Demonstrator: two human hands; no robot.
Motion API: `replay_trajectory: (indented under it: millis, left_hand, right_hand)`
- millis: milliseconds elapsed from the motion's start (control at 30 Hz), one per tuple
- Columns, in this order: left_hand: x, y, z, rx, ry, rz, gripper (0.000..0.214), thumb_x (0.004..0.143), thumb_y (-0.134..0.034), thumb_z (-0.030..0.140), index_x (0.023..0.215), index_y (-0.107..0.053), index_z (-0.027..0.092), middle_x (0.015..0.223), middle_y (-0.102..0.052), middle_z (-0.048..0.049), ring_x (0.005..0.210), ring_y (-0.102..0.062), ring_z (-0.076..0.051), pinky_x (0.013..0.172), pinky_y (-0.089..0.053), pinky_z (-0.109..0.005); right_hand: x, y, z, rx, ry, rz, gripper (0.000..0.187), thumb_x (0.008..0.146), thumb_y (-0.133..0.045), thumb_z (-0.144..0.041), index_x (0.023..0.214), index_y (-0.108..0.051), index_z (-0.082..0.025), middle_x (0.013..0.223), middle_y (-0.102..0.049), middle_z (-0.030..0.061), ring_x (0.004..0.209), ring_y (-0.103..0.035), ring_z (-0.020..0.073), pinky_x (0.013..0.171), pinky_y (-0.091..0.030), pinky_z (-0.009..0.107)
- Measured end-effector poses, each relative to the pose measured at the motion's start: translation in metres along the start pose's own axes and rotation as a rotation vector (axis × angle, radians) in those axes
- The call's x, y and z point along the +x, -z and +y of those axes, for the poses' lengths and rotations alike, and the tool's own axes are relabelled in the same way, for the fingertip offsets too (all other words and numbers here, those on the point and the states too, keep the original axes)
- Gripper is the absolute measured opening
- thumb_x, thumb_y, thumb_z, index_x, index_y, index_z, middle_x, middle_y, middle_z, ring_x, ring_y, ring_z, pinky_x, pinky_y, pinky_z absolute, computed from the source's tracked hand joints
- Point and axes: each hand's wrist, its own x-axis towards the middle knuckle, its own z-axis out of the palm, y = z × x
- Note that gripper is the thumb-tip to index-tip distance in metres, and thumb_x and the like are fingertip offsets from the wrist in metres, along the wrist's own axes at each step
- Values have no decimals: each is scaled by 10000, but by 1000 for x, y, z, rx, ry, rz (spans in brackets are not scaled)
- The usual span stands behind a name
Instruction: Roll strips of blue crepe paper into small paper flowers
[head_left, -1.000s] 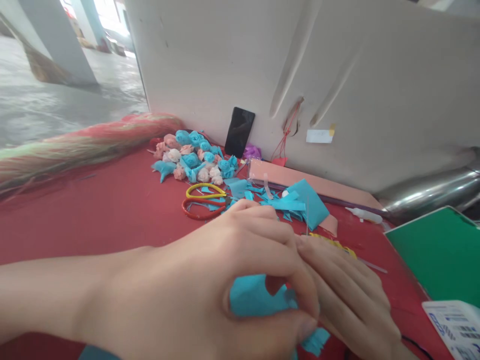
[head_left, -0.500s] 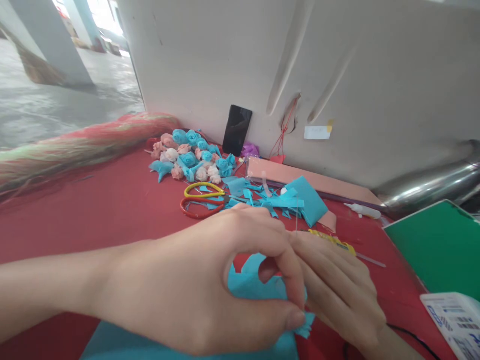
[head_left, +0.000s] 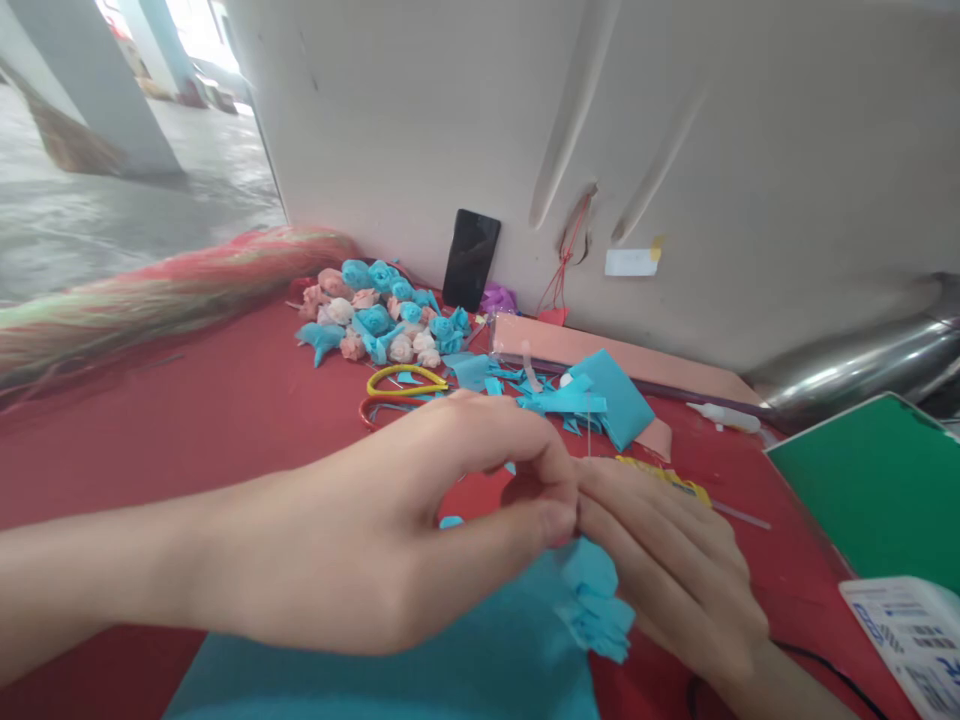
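A blue paper flower (head_left: 596, 595) with ruffled petals hangs head-down between my two hands. My left hand (head_left: 420, 520) is closed, thumb and index fingertips pinched at the flower's gathered base. My right hand (head_left: 667, 550) comes in from the right, its fingers closed round that same base; its fingertips are hidden behind the left fingers. A thin straight wire or stem (head_left: 589, 430) sticks up above the right knuckles. Under both hands lies a large blue paper sheet (head_left: 375, 680).
Several finished paper flowers (head_left: 375, 320) are heaped at the back left. Scissors (head_left: 405, 380), blue scraps (head_left: 562, 400) and a folded blue piece (head_left: 619, 400) lie beyond my hands. A phone (head_left: 471, 260) leans on the wall. A glue bottle (head_left: 724, 416) and green board (head_left: 877, 490) are at right.
My left hand has moved up and slightly left, its pinch going from the petal edge to the base. The flower's petals now show below the fingers. My right hand has barely moved.
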Motion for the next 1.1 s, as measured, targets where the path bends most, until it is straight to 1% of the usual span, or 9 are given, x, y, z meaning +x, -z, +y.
replay_trajectory:
  millis: [133, 333, 500, 633, 800, 900, 967, 1033, 1100]
  left_hand:
    - [3, 4, -1, 69, -10, -44, 254, 942, -458, 245, 756, -620, 184, 783, -646, 55, 737, -572, -71, 705, -443, -138]
    - [3, 0, -1, -1, 25, -48, 169, 911, -505, 212, 781, -609, 191, 737, -595, 63, 671, -548, -56, 644, -451, -111]
    - [3, 0, -6, -67, 43, -54, 121, 901, -552, 263, 812, -623, 220, 797, -636, 66, 725, -595, -70, 693, -482, -105]
    - [3, 1, -6, -109, 62, -77, 107, 889, -568, 224, 815, -646, 221, 820, -670, 64, 774, -623, -78, 743, -493, -114]
    - [7, 3, -3, -304, 141, -122, 115, 894, -568, 196, 829, -661, 211, 837, -693, 71, 799, -629, -75, 747, -495, -119]
    - [10, 2, -4, -415, 175, -140, 112, 889, -562, 161, 843, -656, 200, 803, -666, 75, 761, -601, -55, 690, -477, -95]
    - [10, 0, -6, -503, 185, -167, 119, 900, -545, 135, 858, -642, 190, 778, -644, 72, 750, -592, -42, 645, -455, -77]
    - [10, -2, -9, -607, 191, -193, 133, 918, -524, 115, 876, -631, 181, 767, -631, 64, 752, -596, -36, 621, -440, -71]
    - [11, -3, -11, -692, 199, -205, 140, 929, -517, 106, 892, -630, 180, 767, -625, 58, 759, -600, -35, 614, -436, -70]
  right_hand:
    - [-1, -1, -1, -26, -22, -13, 225, 978, -473, -104, 930, -692, -90, 948, -783, 115, 1085, -679, 133, 1019, -510, 246]
    - [-1, 0, -4, -44, -32, 9, 219, 977, -478, -111, 950, -695, -89, 973, -779, 107, 1123, -656, 127, 1074, -451, 230]
    - [1, 3, -3, -17, -40, -8, 203, 962, -498, -106, 945, -694, -57, 962, -775, 131, 1088, -673, 158, 1018, -510, 253]
    - [0, 5, -1, -17, -44, -20, 184, 949, -525, -116, 947, -697, -50, 960, -775, 132, 1068, -679, 162, 1011, -511, 260]
    - [-3, 0, 3, -9, -45, 29, 160, 935, -545, -99, 955, -691, -38, 987, -766, 149, 1060, -682, 172, 957, -543, 283]
    - [-5, -6, 3, -25, -65, 96, 145, 925, -565, -106, 988, -691, -74, 1027, -764, 113, 1025, -696, 179, 913, -569, 294]
    - [-7, -9, 2, -49, -116, 123, 148, 907, -584, -84, 1006, -693, -107, 1042, -764, 80, 971, -710, 180, 894, -579, 299]
    - [-9, -11, 0, -64, -152, 147, 151, 892, -600, -71, 1004, -696, -107, 1032, -764, 74, 922, -720, 182, 883, -584, 294]
    - [-9, -12, 0, -62, -147, 148, 135, 889, -611, -92, 990, -701, -91, 1018, -764, 85, 915, -721, 187, 890, -581, 281]
